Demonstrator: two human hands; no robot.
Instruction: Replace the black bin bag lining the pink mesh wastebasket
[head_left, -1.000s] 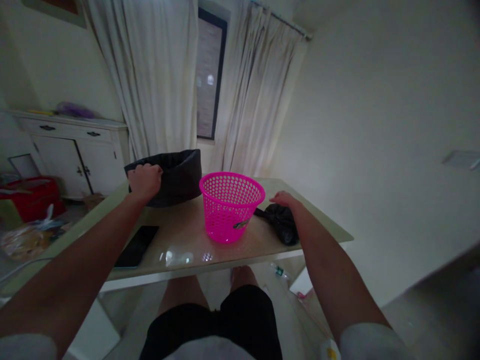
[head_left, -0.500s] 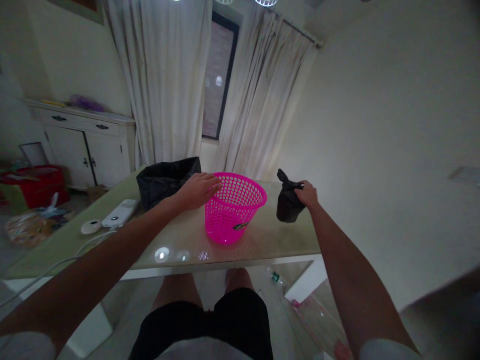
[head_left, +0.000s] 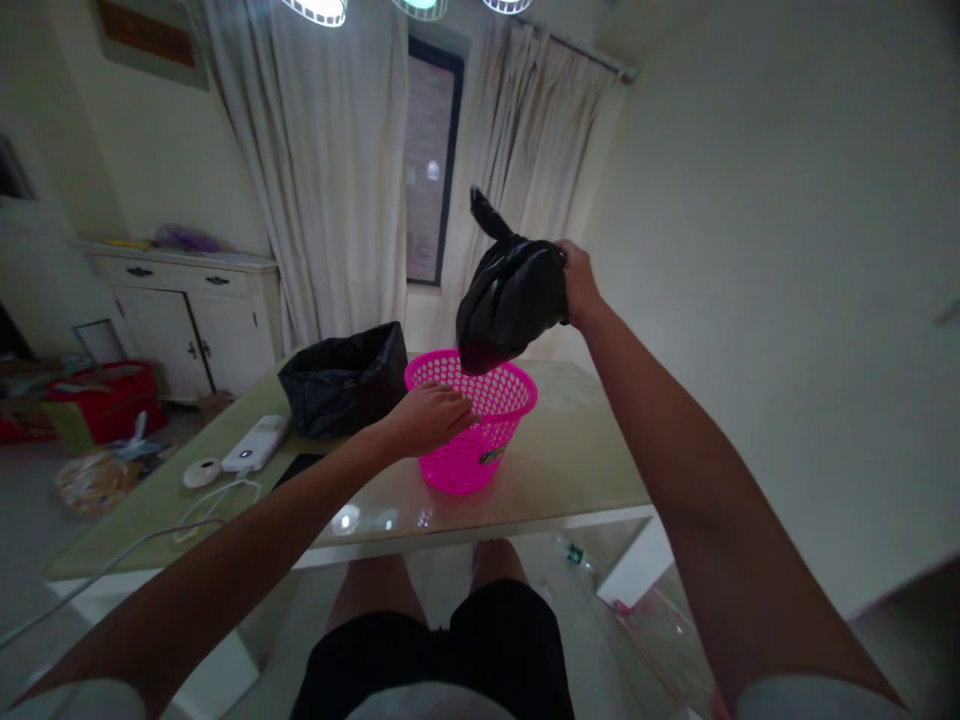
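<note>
A pink perforated basket (head_left: 469, 455) stands upright near the table's front edge. My left hand (head_left: 435, 415) is at its near left rim, fingers curled over the rim. Raised above the far right part of the basket, my right hand (head_left: 579, 285) grips the side of a knotted black plastic bag (head_left: 514, 300), whose bottom hangs over the opening. Left of the basket sits an open black bag (head_left: 345, 385) on the table.
On the table's (head_left: 577, 430) left side lie a white device (head_left: 256, 443), a small round white object (head_left: 202, 473) and a white cable (head_left: 142, 545). Beyond are a white cabinet (head_left: 172, 325) and curtains. A bottle (head_left: 576, 555) lies on the floor.
The right hand has lifted the knotted black bag from the table's right side and brought it left over the basket. My left hand has shifted nearer along the rim. The view has tilted up slightly.
</note>
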